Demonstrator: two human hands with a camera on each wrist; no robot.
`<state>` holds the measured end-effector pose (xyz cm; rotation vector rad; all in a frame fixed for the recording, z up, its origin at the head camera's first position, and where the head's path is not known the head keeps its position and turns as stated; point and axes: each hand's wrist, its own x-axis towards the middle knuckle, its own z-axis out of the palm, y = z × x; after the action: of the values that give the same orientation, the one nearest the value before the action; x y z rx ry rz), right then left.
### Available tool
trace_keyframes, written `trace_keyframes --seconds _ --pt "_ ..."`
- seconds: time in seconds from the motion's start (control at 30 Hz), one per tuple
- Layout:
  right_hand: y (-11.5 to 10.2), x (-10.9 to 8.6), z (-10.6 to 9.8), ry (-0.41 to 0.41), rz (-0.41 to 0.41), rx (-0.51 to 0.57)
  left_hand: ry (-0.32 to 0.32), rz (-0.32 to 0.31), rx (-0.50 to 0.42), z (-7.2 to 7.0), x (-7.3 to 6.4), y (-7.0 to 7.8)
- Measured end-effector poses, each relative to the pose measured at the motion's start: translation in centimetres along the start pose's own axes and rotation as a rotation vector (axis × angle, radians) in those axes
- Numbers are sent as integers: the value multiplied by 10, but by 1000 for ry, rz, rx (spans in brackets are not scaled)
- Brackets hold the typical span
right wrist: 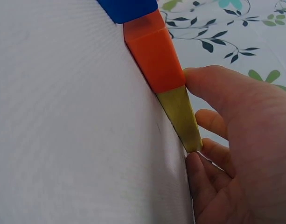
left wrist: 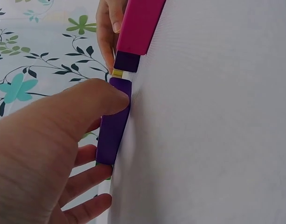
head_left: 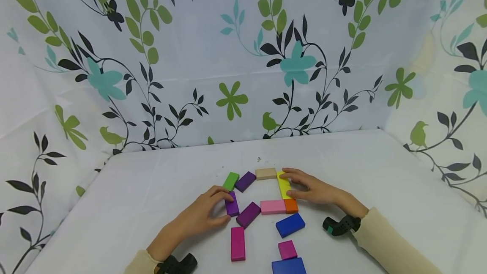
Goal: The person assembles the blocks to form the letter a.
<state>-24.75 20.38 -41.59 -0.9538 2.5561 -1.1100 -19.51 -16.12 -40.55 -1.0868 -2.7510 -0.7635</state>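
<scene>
My left hand (head_left: 203,211) pinches a violet block (head_left: 232,207) lying on the white table, thumb at its near end and fingers at the far part. In the left wrist view the thumb presses the end of this violet block (left wrist: 114,135). A green block (head_left: 231,181) lies just beyond it, and a dark purple block (head_left: 248,215) beside it. My right hand (head_left: 317,188) holds a yellow block (head_left: 283,186), thumb near its close end and fingertips around the far end. An orange block (right wrist: 156,60) meets the yellow one, beside a pink block (head_left: 272,207).
Farther back lie another purple block (head_left: 245,181) and a tan block (head_left: 266,174). Nearer me are a long magenta block (head_left: 238,244), a blue block (head_left: 290,225), a small magenta block (head_left: 287,250) and a larger blue block (head_left: 289,266). A leaf-patterned curtain (head_left: 205,62) hangs behind.
</scene>
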Motion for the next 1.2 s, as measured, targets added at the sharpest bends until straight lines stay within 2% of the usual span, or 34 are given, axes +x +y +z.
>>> trace_keyframes --seconds 0.37,0.53,0.7,0.9,1.2 --pt "0 -1 0 -3 -2 7 17 -16 -34 0 -1 0" --pt "0 -1 1 -2 -1 8 56 -11 -30 0 -3 1" --pt "-1 -1 0 -1 1 6 99 -11 8 1 -7 1" --pt "-1 -1 0 0 1 -3 155 19 55 1 -10 1" --pt "1 0 1 0 -7 -6 232 56 29 0 -15 1"
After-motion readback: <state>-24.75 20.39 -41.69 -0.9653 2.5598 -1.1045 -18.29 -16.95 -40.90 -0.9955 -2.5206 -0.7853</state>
